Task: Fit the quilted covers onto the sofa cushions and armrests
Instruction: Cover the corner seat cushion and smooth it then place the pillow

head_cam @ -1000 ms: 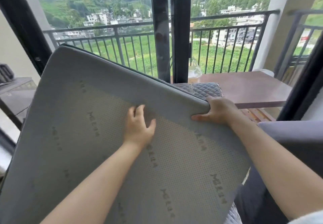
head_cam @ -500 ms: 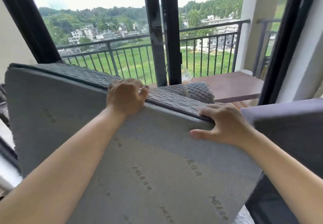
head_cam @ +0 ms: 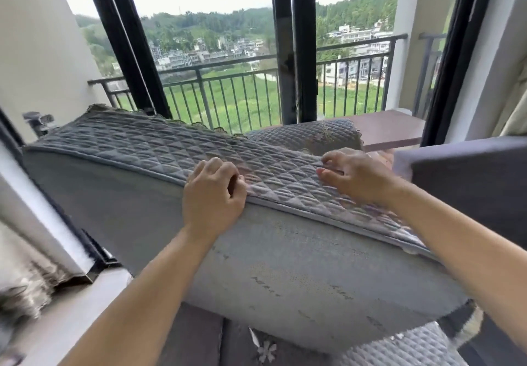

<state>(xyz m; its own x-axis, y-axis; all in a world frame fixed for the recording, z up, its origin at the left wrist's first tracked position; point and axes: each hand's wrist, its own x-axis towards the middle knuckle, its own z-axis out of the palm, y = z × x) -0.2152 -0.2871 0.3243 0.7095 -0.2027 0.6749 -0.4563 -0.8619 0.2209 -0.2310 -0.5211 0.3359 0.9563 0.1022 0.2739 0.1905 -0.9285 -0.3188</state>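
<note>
Now flatter — quilted cover point(head_cam: 176, 148) uppermost.

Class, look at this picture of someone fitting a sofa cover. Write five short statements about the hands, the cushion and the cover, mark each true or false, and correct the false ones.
1. Both hands rest on the top edge of the cushion. True.
2. The left hand is curled over the cushion's edge where the quilted cover ends. True.
3. The right hand holds a pair of scissors. False: it holds no tool and lies on the quilted cover.
4. The quilted cover is bright red. False: it is grey.
5. A railing stands outside the window. True.
</note>
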